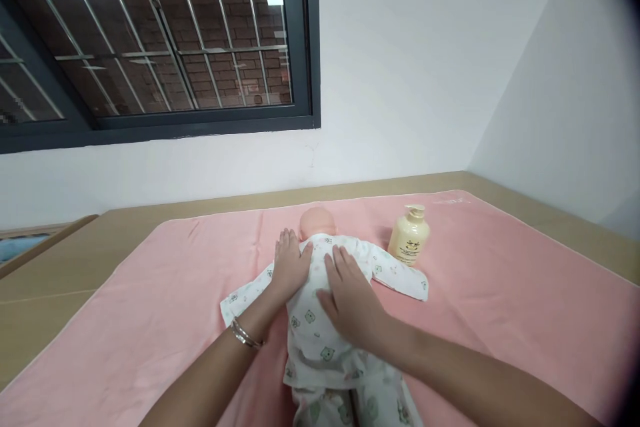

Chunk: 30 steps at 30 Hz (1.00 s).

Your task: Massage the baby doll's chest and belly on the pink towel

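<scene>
Head view, doll: a bald baby doll (319, 221) is lying lengthwise on the pink mat (165, 300), its head pointing toward the wall and its legs toward the wearer.
Doll's clothing: a white long-sleeved top (313, 340) with small green animal prints is covering the torso; matching trousers (383, 400) are running out of view at the lower edge.
Sleeves: both are spreading outward, one to each side of the torso.
Left hand: the hand (291, 268) is lying over the doll's upper back or shoulder, just below the head, fingers together and pointing away, thumb standing apart.
Left grip: released, fingers extending straight and grasping nothing.
Left wrist: a silver-coloured bangle (244, 333) is circling it.
Right hand: the hand (354, 299) is lying flat over the torso, lower than the left, fingers slanting up and leftward, thumb spreading.
Right grip: released, likewise grasping nothing; how firmly either palm is pressing, cannot tell.
Pump bottle: a pale yellow bottle (410, 237) with dark print is standing upright just behind the right-side sleeve; contact between them, cannot tell.
Support: the mat is covering most of a wooden tabletop (45, 310), whose border is showing along the far and side edges.
Background: a dark-framed window (314, 47) with metal bars is occupying the upper left, bricks showing beyond; a white wall (400, 67) is rising behind.
</scene>
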Each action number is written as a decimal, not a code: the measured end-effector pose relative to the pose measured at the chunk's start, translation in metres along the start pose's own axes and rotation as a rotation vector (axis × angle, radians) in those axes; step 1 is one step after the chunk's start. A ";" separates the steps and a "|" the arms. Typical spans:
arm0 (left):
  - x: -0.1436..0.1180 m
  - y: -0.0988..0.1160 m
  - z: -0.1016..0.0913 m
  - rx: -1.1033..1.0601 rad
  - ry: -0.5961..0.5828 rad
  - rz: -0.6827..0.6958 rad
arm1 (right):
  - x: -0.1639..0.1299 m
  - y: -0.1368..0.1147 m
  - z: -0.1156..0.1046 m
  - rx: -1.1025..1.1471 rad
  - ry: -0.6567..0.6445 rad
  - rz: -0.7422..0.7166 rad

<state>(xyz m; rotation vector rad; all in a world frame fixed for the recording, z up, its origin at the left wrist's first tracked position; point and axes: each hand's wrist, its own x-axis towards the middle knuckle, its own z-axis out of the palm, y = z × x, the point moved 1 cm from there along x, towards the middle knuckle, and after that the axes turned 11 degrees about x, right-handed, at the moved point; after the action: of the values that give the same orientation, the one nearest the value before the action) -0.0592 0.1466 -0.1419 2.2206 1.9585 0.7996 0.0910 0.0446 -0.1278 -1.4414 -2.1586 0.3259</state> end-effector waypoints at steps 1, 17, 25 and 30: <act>0.002 -0.001 -0.001 0.012 0.014 -0.011 | -0.007 -0.005 0.001 0.003 -0.004 -0.042; -0.061 0.037 -0.012 0.154 0.084 0.352 | 0.032 0.029 -0.011 0.009 -0.007 0.141; -0.015 0.017 0.002 -0.029 -0.008 0.087 | -0.002 -0.001 -0.007 0.076 -0.094 0.058; -0.031 0.023 0.005 -0.037 0.065 0.140 | 0.041 0.034 -0.016 0.147 -0.036 0.107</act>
<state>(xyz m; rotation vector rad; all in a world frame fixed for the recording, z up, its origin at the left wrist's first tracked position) -0.0376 0.1149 -0.1471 2.3599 1.8150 0.9281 0.1146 0.0941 -0.1192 -1.4796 -2.0432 0.5409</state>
